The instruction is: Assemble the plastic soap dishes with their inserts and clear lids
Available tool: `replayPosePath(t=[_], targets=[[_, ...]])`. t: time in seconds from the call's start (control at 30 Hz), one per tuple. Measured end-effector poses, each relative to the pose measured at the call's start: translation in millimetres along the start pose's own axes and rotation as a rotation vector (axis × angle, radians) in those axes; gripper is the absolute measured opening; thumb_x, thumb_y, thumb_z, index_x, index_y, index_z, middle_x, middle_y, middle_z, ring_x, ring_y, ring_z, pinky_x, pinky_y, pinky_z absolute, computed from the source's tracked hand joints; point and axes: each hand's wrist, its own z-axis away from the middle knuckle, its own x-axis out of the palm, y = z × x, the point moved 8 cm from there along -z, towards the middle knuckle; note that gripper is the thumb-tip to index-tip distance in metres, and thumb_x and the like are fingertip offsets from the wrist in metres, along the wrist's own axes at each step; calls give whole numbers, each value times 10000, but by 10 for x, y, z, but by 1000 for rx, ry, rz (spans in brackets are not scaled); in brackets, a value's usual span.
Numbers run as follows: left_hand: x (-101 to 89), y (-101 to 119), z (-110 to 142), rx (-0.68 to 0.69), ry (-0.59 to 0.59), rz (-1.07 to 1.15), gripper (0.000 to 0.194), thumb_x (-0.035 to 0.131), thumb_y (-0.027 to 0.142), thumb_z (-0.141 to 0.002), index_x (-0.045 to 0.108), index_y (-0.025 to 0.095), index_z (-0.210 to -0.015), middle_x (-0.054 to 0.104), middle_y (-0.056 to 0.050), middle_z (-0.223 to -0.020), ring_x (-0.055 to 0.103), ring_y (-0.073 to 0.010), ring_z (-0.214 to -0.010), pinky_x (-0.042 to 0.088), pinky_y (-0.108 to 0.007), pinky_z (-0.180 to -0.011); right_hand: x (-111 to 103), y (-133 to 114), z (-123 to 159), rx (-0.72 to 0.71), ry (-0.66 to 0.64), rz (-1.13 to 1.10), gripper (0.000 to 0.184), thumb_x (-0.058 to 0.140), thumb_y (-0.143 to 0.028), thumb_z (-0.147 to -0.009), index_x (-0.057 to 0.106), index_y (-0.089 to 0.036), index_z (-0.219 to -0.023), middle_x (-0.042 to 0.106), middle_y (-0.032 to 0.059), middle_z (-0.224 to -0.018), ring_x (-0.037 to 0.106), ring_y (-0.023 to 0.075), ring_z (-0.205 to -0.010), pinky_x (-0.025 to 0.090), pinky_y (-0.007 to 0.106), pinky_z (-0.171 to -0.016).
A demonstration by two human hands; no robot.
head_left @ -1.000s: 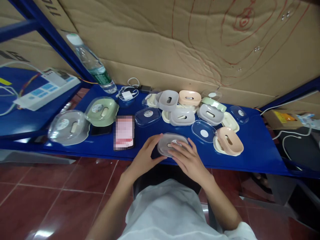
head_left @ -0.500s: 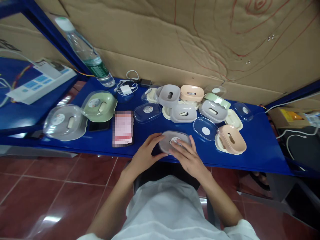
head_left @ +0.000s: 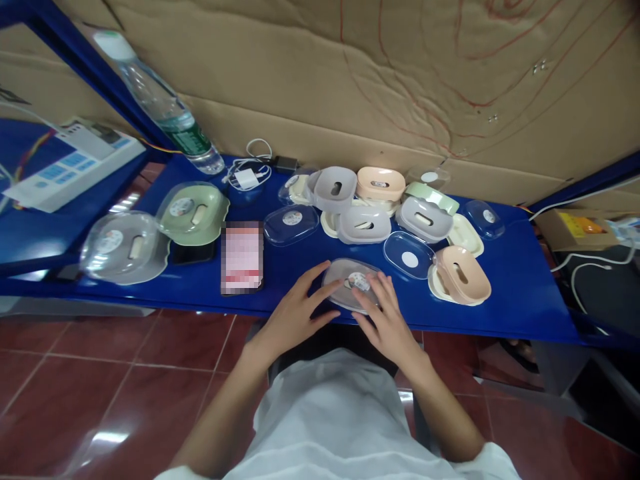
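A grey soap box under a clear lid with a round sticker (head_left: 340, 272) sits near the front edge of the blue table, between my hands. My left hand (head_left: 295, 312) is at its left side, fingers spread, with fingertips at the lid's left part. Across the lid's right side lie the fingers of my right hand (head_left: 383, 317), apart from each other and partly covering the sticker. Just behind it are a loose clear lid (head_left: 411, 259) and a pale grey soap box (head_left: 365, 230). To the right, a peach soap box (head_left: 473, 283) rests on a cream part.
Lidded green (head_left: 213, 217) and grey (head_left: 156, 250) soap boxes stand at the left, beside a phone (head_left: 242, 257). A water bottle (head_left: 185, 133), a white cable (head_left: 250, 177) and several box parts line the back. Cardboard (head_left: 280, 87) walls off the rear.
The lidded grey box has shifted slightly right and its sticker is more exposed. My left fingers have spread further over its left side; my right fingers have moved toward its right side.
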Motion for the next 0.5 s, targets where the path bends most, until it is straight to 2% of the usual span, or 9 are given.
replayPosePath(t=[0.1,0.23,0.43,0.5], targets=[[12,40,-85,42,-8,8,637,706,306,-1040,480,392,-1629,424,-98,-1727,445,-324,-1602,484,-537,-1274,-25,27,31,-19,34,-16,762,663,-225,-1070,310,-337,-1737,475,139,-1710,318,356,-1667,344,703,-1320],[47,10,-123,34,-13,8,603,688,306,-1052,503,405,-1617,420,-85,-1736,467,-317,-1590,491,-529,-1269,-38,24,32,-18,66,-28,787,668,-203,-1067,294,-363,-1740,554,116,-1657,369,338,-1647,351,702,-1319],[56,4,-82,40,-3,2,583,670,316,-1064,492,371,-1617,394,-109,-1746,446,-316,-1605,495,-524,-1267,-13,-40,17,-23,87,-15,790,669,-156,-1058,313,-345,-1738,554,126,-1657,392,324,-1637,337,694,-1328],[45,13,-87,48,6,6,602,682,318,-1057,479,366,-1622,388,-117,-1746,440,-320,-1608,496,-527,-1266,-20,-24,26,-15,111,-30,798,680,-166,-1054,314,-353,-1737,507,118,-1695,385,329,-1640,352,681,-1326]])
